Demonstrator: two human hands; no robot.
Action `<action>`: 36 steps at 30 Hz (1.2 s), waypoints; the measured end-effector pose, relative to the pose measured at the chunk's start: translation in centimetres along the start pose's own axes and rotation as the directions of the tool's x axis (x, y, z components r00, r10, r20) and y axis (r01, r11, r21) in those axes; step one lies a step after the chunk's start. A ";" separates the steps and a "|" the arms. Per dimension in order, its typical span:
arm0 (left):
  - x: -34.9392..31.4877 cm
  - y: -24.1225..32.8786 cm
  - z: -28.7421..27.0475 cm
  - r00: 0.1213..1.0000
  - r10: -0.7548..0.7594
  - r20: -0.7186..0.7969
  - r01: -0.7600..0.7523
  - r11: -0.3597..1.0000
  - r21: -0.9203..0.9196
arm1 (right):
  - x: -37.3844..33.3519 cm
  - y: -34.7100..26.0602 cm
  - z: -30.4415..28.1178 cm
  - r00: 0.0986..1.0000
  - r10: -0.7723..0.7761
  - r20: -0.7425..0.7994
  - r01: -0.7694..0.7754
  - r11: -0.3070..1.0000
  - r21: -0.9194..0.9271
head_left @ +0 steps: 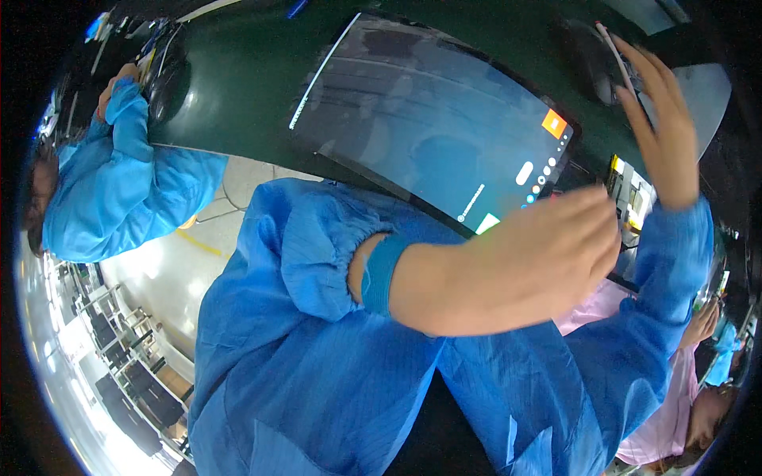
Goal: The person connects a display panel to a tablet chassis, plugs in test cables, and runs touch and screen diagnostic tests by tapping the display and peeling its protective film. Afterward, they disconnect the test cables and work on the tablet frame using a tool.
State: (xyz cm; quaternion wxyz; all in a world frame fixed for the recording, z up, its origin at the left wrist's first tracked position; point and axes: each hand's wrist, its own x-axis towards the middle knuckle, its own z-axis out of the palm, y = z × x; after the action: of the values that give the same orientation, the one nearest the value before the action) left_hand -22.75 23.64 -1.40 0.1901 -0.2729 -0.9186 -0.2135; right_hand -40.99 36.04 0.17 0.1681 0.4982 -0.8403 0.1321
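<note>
My left hand (548,250), with a teal cuff at its wrist, reaches across in front of me. Its fingers are curled together and blurred; their tips are turned away, so whatever they hold is hidden. Behind it, a large flat black screen (413,111) lies at the bench edge, lit, with an orange square and a column of round icons at its right end. Farther right, my right hand (663,119) spans a thin slab with a pale pink edge (615,55) between thumb and fingertips. I cannot make out exactly what that slab is.
The dark green bench (238,95) carries a blue pen-like thing (297,9) at its far edge. A colourful framed panel (632,194) lies below my right hand. One person in blue (127,190) works at left; another in pink (663,412) is at lower right. Racks (135,357) stand at lower left.
</note>
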 end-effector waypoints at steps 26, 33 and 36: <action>2.3 -8.2 -2.1 0.965 -0.002 0.264 0.025 0.996 -0.083 | -9.8 -10.3 1.2 0.966 0.191 0.174 -0.203 0.977 0.057; 2.4 -8.0 0.6 0.972 -0.162 0.172 0.187 0.973 -0.138 | -10.0 -8.8 2.0 0.990 0.021 0.142 -0.030 0.998 0.060; 2.5 -7.8 1.0 0.940 -0.206 0.271 0.244 0.963 -0.117 | -10.0 -8.3 1.7 0.979 0.001 0.206 -0.015 0.998 0.066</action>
State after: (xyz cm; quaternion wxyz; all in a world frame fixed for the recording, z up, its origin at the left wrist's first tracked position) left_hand -29.49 19.21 -3.34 0.0231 -0.2045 -0.9421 -0.2647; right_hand -29.45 39.46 -5.06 0.0628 0.5111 -0.8503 0.1090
